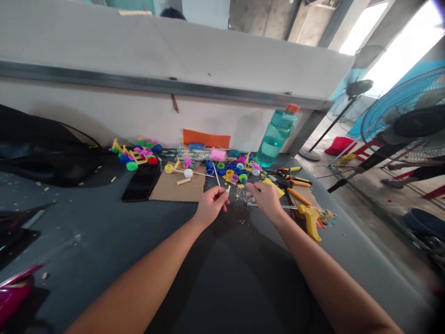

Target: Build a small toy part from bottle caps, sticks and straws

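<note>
My left hand (212,204) is closed, with a short whitish stick piece (228,189) showing at its pinched thumb and finger. A longer white stick (216,174) rises just behind that hand; whether the hand touches it I cannot tell. To the right, my right hand (266,198) has its thumb and finger pinched together; anything between them is too small to make out. Beyond both hands lie several coloured bottle caps (243,177). A yellow glue gun (312,221) rests on its side right of my right hand, near the cardboard and yellow scraps.
Left of the hands are a cardboard sheet (177,188), a black phone (141,183) and small coloured cap-and-stick pieces (139,155). A teal water bottle (274,139) stands against the white partition (139,106). Pliers (294,178) lie at right; a fan (413,118) stands beyond the table.
</note>
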`<state>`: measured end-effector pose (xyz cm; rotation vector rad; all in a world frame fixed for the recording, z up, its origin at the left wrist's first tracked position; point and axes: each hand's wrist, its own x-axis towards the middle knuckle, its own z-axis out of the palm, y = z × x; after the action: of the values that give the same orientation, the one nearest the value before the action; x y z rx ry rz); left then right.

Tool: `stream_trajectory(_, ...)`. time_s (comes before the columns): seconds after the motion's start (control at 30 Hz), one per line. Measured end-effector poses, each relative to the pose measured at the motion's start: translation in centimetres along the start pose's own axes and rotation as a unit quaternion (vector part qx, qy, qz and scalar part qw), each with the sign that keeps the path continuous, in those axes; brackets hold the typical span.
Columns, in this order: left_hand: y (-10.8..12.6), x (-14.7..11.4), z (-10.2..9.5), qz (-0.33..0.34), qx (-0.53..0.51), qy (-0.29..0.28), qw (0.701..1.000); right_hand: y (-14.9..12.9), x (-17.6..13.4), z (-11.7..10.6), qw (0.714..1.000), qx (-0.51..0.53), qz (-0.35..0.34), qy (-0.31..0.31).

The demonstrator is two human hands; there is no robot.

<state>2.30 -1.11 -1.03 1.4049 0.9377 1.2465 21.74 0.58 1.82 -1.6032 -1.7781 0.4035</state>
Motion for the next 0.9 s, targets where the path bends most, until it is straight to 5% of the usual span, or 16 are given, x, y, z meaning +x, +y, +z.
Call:
stream_trajectory(0.17, 0.4, 0.2, 0.2, -0.061, -0.033, -0.049, 0.996, -1.2, -0.4, 0.6, 0.988, 0.089, -0.116, -0.052)
stream_trajectory(0.47, 0.2, 0.2, 0.3, -0.132, -0.069, -0.09, 0.985, -2.0, -1.2, 2.0, 0.949, 0.279, 0.072, -0.131)
stream_trajectory(0.9, 0.1, 0.7, 0.1, -0.168, -0.105, -0.039, 0.979, -2.4, -1.8, 2.8, 0.935, 0.33, 0.087, -0.097)
